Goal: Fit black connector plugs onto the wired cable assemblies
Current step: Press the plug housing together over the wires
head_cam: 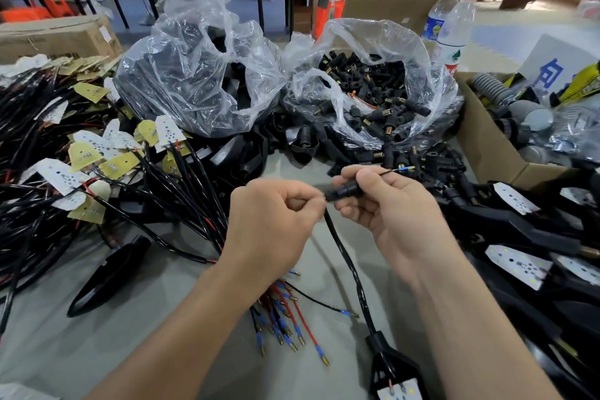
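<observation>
My left hand (276,214) pinches a black cable (347,260) just behind a black connector plug (344,191). My right hand (386,204) grips that plug between thumb and fingers. A thin wire with a blue sleeve and brass pin (402,168) sticks out past my right thumb. The cable runs down to a black housing with a white LED board (394,370) near the bottom edge. A bundle of cables with red and blue-sleeved pin ends (285,318) lies under my left forearm.
An open plastic bag of loose black plugs (373,91) stands behind my hands, a second bag of black parts (201,75) to its left. Cable assemblies with LED boards (65,153) pile up left. Black housings (519,237) and a cardboard box (487,146) sit right, two water bottles (451,19) behind.
</observation>
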### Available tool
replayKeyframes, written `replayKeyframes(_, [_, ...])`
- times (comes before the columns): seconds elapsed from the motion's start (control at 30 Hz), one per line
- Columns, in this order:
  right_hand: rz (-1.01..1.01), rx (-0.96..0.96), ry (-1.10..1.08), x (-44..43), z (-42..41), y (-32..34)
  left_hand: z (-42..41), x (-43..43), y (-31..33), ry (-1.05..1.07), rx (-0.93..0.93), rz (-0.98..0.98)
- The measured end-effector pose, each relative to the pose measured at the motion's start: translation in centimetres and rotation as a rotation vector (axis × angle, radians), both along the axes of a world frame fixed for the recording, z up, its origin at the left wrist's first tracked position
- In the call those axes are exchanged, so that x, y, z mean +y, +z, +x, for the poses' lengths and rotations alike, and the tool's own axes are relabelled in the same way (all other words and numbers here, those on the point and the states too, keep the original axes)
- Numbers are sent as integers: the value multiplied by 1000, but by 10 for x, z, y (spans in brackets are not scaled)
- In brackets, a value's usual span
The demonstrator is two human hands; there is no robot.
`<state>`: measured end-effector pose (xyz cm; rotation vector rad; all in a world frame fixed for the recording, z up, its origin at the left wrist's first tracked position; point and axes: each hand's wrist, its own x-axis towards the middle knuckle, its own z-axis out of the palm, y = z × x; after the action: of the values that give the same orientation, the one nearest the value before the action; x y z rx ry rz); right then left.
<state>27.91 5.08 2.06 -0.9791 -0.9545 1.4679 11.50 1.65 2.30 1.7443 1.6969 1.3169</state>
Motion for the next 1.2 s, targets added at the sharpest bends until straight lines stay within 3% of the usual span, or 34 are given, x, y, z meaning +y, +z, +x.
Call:
replayKeyframes(0.1, [-35,70,-43,1,3,2,-3,5,1,-48,-159,-21])
replayKeyframes(0.3, [-68,93,-100,0,5,3,-8,9,-1,-42,-273,-142])
replayKeyframes(0.53, [-67,41,-44,-1,-1,0,-2,3,-2,-105,9,-101])
replayKeyframes(0.7, [-44,30,-77,1,6,1,-8,8,0,-150,-196,-185])
replayKeyframes(0.83, [-5,-15,-62,-3,-2,1,-10,9,-3,-183,-195,-244])
replayKeyframes(0.97, [32,-53,-70,-5,-6,3,-5,6,-4,-198,-253,-243])
replayKeyframes(1.2, [-22,53,-83,-9,-18,2,-4,1,8,-296,-420,-170])
